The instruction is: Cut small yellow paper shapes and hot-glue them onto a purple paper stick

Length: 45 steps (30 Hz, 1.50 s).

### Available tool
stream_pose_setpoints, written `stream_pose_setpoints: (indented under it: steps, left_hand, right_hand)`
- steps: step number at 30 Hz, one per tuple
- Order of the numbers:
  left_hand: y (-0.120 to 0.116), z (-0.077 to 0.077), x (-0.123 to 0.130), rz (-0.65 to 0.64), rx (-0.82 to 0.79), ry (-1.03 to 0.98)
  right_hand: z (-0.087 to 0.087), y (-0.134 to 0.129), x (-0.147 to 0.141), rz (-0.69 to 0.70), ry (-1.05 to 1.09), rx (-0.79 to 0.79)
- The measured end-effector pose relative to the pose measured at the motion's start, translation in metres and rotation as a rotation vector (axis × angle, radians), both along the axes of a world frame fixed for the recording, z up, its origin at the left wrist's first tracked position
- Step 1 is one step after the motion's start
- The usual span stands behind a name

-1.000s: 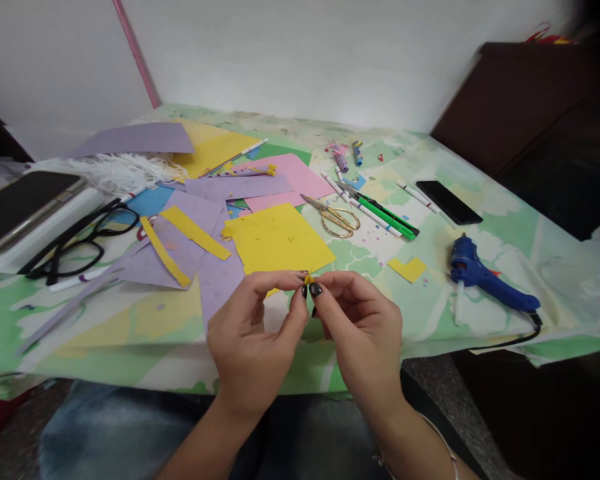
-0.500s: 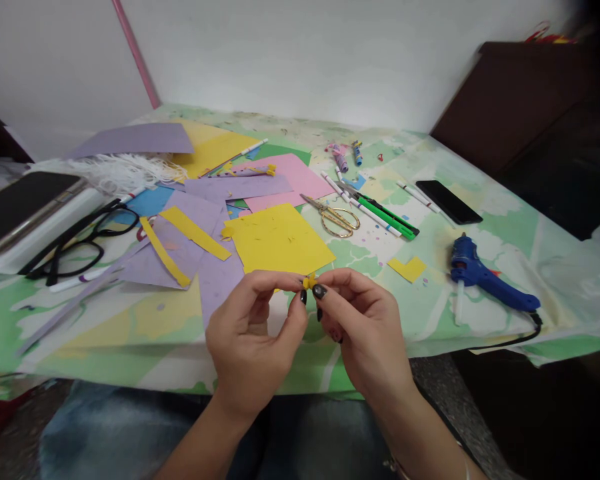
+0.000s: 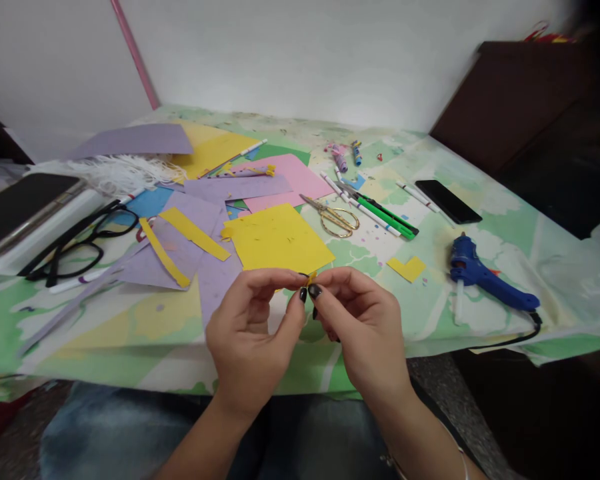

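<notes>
Between my fingertips, at the table's near side, is a small yellow paper piece [image 3: 311, 279], mostly covered by the fingers. My left hand [image 3: 260, 333] pinches it from the left with thumb and index finger. From the right, my right hand [image 3: 363, 327] pinches the same piece, its thumb almost touching the left thumb. Just beyond the hands lies a yellow sheet [image 3: 280, 239] with small scraps on it. Gold-handled scissors [image 3: 333, 217] rest to the right of that sheet, and two yellow strips [image 3: 195, 233] [image 3: 164, 253] lie on purple paper [image 3: 175, 230] to its left.
A blue glue gun [image 3: 490, 277] and a black phone [image 3: 449, 201] are on the right. Green cutters [image 3: 385, 215], markers [image 3: 420, 197] and a yellow scrap [image 3: 407, 268] lie nearer the middle. Black glasses [image 3: 80, 250] and a device [image 3: 25, 207] sit left, by white shredded strands [image 3: 125, 172].
My right fingertips have shifted slightly left, closer to the left ones, and less of the small yellow piece shows. Both hands keep their pinch.
</notes>
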<state>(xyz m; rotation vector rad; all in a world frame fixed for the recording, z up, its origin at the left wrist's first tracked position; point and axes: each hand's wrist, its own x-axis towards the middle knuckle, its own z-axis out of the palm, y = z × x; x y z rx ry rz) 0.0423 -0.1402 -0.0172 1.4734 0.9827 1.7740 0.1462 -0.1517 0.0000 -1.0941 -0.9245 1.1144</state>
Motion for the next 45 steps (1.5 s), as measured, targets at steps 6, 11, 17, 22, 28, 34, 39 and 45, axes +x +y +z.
stream_pose_setpoints:
  steps: [6, 11, 17, 22, 28, 34, 39, 45]
  left_hand:
    - [0.0, 0.001, -0.002, 0.024, -0.088, 0.0]
    - [0.002, 0.0, -0.003, 0.015, -0.113, -0.043]
    - [0.002, -0.001, -0.004, -0.03, -0.135, -0.063]
    - [0.002, 0.0, -0.004, -0.043, -0.145, -0.056]
    - [0.006, 0.0, -0.004, -0.054, -0.178, -0.08]
    - [0.013, -0.009, -0.01, -0.282, -0.351, -0.272]
    - [0.012, -0.009, -0.01, -0.288, -0.364, -0.268]
    - [0.01, -0.007, -0.01, -0.28, -0.313, -0.197]
  right_hand:
    - [0.003, -0.001, 0.0, -0.016, -0.056, 0.006]
    - [0.003, -0.002, 0.0, -0.01, -0.056, 0.005]
    - [0.001, -0.001, 0.001, -0.003, -0.069, 0.02]
    - [0.003, -0.001, 0.001, -0.009, -0.105, 0.025]
    - [0.004, 0.0, 0.001, -0.015, -0.184, 0.021]
    - [0.005, 0.003, 0.006, 0.059, -0.206, 0.025]
    - [0.006, 0.007, 0.01, 0.108, -0.209, 0.009]
    - [0.006, 0.009, 0.013, 0.133, -0.215, 0.004]
